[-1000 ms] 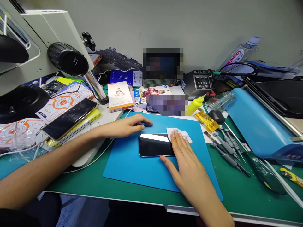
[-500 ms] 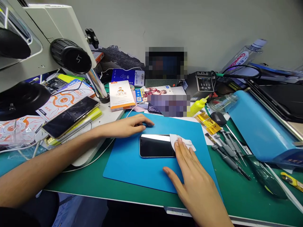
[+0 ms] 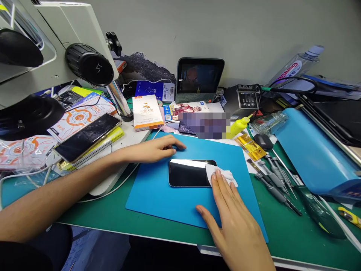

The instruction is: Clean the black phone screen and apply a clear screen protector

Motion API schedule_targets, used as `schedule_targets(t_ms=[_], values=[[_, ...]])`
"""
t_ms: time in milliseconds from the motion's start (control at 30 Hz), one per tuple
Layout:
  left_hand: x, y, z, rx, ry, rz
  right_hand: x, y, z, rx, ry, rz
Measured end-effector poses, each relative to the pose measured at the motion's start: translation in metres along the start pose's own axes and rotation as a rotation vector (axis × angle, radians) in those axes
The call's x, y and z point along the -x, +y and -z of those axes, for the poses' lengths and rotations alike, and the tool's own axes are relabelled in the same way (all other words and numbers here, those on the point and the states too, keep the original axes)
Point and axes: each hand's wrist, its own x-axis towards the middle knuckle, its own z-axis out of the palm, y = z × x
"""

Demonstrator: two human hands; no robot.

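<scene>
A smartphone [image 3: 188,177] lies face up on the blue mat [image 3: 158,199], its screen dark with a bright reflection along the far edge. My right hand [image 3: 234,214] lies over a white wipe [image 3: 222,175], fingers outstretched and the thumb apart. Under those fingertips the wipe covers the phone's right end, whose far corner peeks out. My left hand [image 3: 160,148] rests on the mat just beyond the phone's left end, fingers loosely bent and holding nothing; it does not touch the phone.
A microscope [image 3: 81,41] overhangs the left side. Beneath it another phone [image 3: 87,137] sits on a stack. Several screwdrivers [image 3: 273,190] lie right of the mat, near a yellow bottle [image 3: 238,127] and a glass jar [image 3: 270,122]. A small display [image 3: 200,77] stands behind.
The wipe and my right fingertips have slid slightly toward me over the phone's right end, uncovering its far corner. My left hand stays put. The whole view has shifted a little.
</scene>
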Motion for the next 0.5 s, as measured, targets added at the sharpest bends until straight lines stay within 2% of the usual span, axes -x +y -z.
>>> schedule_targets(t_ms=[167, 233, 300, 500], values=[[0.000, 0.000, -0.001, 0.009, -0.006, 0.004, -0.037, 0.005, -0.008, -0.036, -0.025, -0.030], [0.000, 0.000, -0.001, 0.008, -0.002, 0.006, -0.044, 0.004, -0.010, -0.040, -0.022, -0.047], [0.000, 0.001, -0.001, 0.008, 0.004, 0.005, -0.039, 0.001, -0.010, -0.028, -0.002, -0.049], [0.000, 0.001, -0.001, 0.002, 0.009, -0.011, 0.000, -0.009, -0.005, 0.017, 0.008, -0.025]])
